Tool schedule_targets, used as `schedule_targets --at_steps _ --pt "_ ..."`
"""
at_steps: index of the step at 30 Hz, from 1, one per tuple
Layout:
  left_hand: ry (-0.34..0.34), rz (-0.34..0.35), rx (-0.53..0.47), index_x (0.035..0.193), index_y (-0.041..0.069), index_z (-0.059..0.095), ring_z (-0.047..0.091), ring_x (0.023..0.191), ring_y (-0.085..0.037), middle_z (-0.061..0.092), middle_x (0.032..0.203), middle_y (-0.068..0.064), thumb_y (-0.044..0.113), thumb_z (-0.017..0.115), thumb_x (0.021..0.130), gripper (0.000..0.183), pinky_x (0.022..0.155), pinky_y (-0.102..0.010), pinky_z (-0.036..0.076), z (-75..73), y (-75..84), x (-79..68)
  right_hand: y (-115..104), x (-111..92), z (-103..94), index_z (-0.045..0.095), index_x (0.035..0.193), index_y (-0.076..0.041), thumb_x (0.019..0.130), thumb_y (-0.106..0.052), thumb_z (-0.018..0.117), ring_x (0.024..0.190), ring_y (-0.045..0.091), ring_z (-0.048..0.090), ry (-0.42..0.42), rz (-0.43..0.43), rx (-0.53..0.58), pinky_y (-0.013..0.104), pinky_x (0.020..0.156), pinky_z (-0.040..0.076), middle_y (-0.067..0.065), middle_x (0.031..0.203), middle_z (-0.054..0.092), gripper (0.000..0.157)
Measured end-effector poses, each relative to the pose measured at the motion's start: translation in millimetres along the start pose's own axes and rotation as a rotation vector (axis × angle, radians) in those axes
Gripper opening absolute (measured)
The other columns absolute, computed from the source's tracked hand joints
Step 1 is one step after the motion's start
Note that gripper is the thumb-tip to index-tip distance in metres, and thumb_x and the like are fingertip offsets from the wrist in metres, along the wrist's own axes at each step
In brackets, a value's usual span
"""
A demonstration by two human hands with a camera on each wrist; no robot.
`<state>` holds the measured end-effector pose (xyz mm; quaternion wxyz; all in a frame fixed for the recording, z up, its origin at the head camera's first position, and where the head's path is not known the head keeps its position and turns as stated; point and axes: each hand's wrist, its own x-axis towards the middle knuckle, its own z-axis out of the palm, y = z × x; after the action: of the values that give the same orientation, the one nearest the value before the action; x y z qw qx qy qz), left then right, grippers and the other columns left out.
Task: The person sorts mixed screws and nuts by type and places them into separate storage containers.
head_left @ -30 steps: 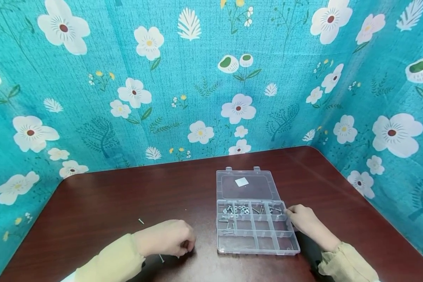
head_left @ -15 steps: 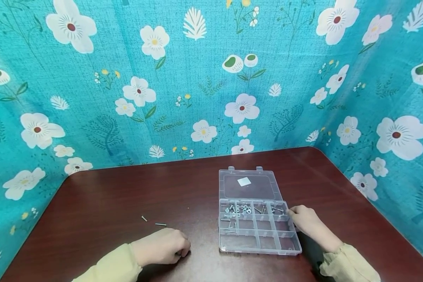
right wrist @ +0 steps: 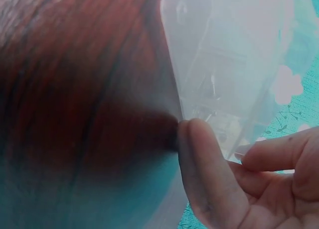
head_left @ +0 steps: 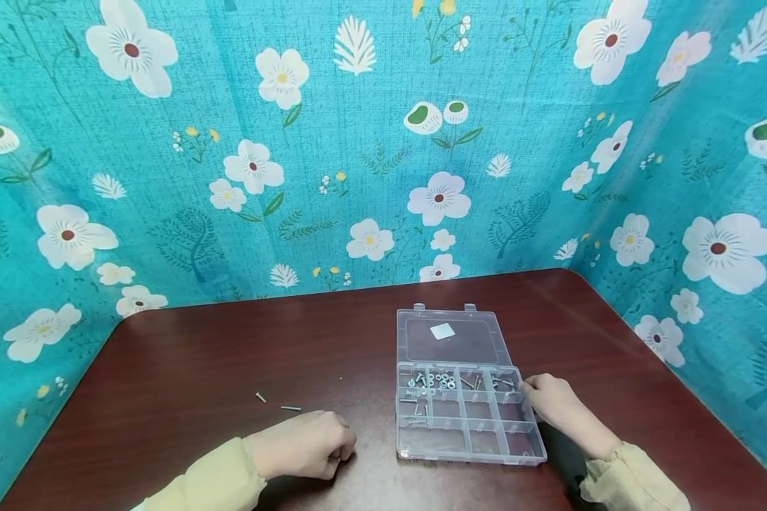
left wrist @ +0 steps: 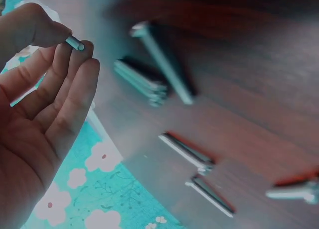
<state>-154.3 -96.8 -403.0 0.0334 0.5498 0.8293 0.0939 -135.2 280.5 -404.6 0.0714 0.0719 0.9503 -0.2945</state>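
In the left wrist view, my left hand (left wrist: 45,89) pinches a small metal screw (left wrist: 75,43) between thumb and fingertips. The head view shows this hand (head_left: 303,443) low over the table, left of the box, its fingertips turned away. Two loose screws (head_left: 290,408) lie just beyond it; the left wrist view shows several screws (left wrist: 164,64) on the wood. A clear plastic compartment box (head_left: 482,458) lies with its lid (head_left: 447,348) folded back. My right hand (head_left: 552,401) grips the box's right edge, thumb and fingers at the wall (right wrist: 174,74).
Nuts or washers (head_left: 444,382) and screws (head_left: 417,409) sit in the box's back and left compartments. A white label (head_left: 442,331) is on the lid. Floral teal cloth (head_left: 332,142) stands behind and beside the dark red-brown table (head_left: 185,369).
My left hand has drawn back toward me, uncovering one loose screw beyond it and covering those nearer me. It has since shifted slightly right. My right hand stays at the box edge.
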Motion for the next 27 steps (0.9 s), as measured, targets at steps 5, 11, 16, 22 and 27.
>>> schedule_targets --at_steps 5,11,16,22,27 --pt "-0.008 0.007 -0.056 0.064 0.020 0.056 0.034 0.053 0.009 0.046 0.059 0.017 0.004 0.066 0.060 0.019 0.048 -0.005 0.029 -3.0 3.8 8.9 0 1 0.0 0.062 0.087 0.010 0.090 -0.012 0.043 0.053 0.014 0.055 0.002 0.003 -0.006 0.030 0.052 0.046 0.003 0.061 0.057 0.029" --pt "-0.024 0.014 -0.203 0.065 0.017 0.058 0.038 0.054 0.011 0.049 0.059 0.016 0.000 0.064 0.061 0.018 0.051 -0.003 0.033 -5.8 7.4 22.4 0 1 -0.4 0.062 0.086 0.009 0.090 -0.012 0.043 0.054 0.014 0.054 0.001 0.003 -0.020 0.029 0.052 0.045 0.003 0.060 0.056 0.028" --pt "-0.009 -0.060 -0.428 0.067 0.012 0.060 0.044 0.056 0.008 0.054 0.060 0.011 -0.003 0.062 0.061 0.016 0.053 -0.007 0.040 -8.0 6.6 35.0 0 1 -1.2 0.061 0.083 0.007 0.091 -0.012 0.043 0.052 0.014 0.049 -0.001 0.003 -0.026 0.029 0.051 0.042 0.003 0.058 0.052 0.028" --pt "0.028 -0.218 -0.700 0.071 0.003 0.063 0.048 0.055 0.004 0.058 0.061 0.005 -0.005 0.060 0.063 0.012 0.055 -0.013 0.044 -5.4 7.8 47.3 2 1 1.1 0.062 0.085 0.009 0.090 -0.012 0.043 0.051 0.014 0.050 -0.002 0.002 -0.020 0.029 0.051 0.043 0.003 0.057 0.052 0.028" --pt "0.079 -0.389 -0.936 0.074 -0.004 0.063 0.051 0.053 -0.003 0.055 0.059 0.004 -0.007 0.059 0.063 0.012 0.054 -0.017 0.044 -2.1 8.5 55.4 3 1 2.1 0.062 0.090 0.011 0.090 -0.012 0.043 0.053 0.014 0.053 0.001 0.003 -0.026 0.029 0.051 0.045 0.003 0.059 0.054 0.029"
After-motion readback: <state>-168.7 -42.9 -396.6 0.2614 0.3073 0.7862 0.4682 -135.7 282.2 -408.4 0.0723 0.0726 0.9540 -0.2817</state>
